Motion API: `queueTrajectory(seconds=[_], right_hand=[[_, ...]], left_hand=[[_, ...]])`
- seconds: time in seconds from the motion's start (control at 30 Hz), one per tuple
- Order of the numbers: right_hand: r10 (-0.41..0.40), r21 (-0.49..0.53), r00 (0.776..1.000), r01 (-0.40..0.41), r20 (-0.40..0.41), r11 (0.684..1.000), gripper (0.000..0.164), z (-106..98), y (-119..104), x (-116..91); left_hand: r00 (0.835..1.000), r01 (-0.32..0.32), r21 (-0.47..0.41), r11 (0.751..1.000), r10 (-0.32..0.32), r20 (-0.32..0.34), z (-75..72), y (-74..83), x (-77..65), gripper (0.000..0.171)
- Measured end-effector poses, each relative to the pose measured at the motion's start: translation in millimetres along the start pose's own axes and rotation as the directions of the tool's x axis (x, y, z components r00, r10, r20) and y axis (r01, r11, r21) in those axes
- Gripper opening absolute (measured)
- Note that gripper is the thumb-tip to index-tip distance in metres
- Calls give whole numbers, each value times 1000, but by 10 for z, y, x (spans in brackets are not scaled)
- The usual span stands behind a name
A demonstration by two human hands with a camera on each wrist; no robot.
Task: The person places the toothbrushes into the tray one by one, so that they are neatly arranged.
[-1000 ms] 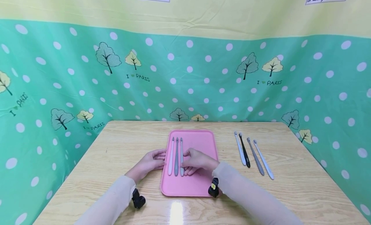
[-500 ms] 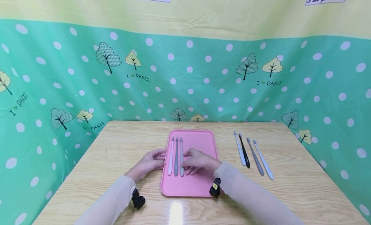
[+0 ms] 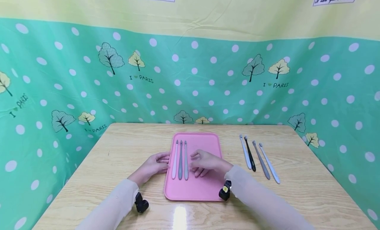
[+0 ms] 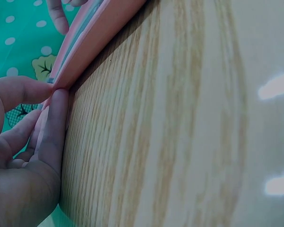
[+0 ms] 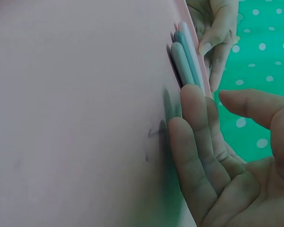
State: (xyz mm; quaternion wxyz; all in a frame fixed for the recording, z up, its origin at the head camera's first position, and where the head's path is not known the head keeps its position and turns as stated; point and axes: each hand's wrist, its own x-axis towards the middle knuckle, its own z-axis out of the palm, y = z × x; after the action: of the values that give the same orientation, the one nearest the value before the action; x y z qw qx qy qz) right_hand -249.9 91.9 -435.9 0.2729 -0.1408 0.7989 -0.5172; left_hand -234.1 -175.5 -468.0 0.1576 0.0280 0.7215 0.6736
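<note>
Three toothbrushes lie side by side, heads away from me, on the left of a pink tray (image 3: 205, 192): a whitish one (image 3: 174, 164), a darker grey one (image 3: 180, 164) and a light grey one (image 3: 186, 164). My left hand (image 3: 155, 164) holds the tray's left edge, with thumb and finger meeting at the rim in the left wrist view. Just right of the light grey toothbrush, my right hand (image 3: 207, 162) hovers low over the tray. Its thumb and fingers (image 5: 184, 146) are apart, with nothing between them.
Several more toothbrushes lie to the right of the tray on the wooden table (image 3: 133, 137): a white one (image 3: 245, 154), a black one (image 3: 250, 156), a grey one (image 3: 262, 160) and another white one (image 3: 270, 164). A green patterned cloth (image 3: 207, 75) hangs behind.
My right hand has let go of the light grey toothbrush and moved slightly right of it. That toothbrush stays beside the other two. My left hand keeps its place at the tray.
</note>
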Motion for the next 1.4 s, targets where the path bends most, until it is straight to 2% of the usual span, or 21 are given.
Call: queueTrajectory(seconds=[0.6,0.8,1.2,1.4], right_hand=[[-44,-80,999,44,4,996,49,-387,79,-297],[-35,-84,999,36,2,996,44,-525,114,-404],[-3,-132,996,-9,-88,991,43,-824,189,-597],[-11,-124,992,-5,-122,992,44,-996,264,-687]], left_hand=[[1000,-3,2,1000,2,6,-8,-12,3,63],[1000,1,-2,1000,-1,1,1,-28,16,63],[1000,0,-11,1000,0,-9,4,-48,31,63],[1000,-5,-10,1000,5,-4,-4,-54,36,64]])
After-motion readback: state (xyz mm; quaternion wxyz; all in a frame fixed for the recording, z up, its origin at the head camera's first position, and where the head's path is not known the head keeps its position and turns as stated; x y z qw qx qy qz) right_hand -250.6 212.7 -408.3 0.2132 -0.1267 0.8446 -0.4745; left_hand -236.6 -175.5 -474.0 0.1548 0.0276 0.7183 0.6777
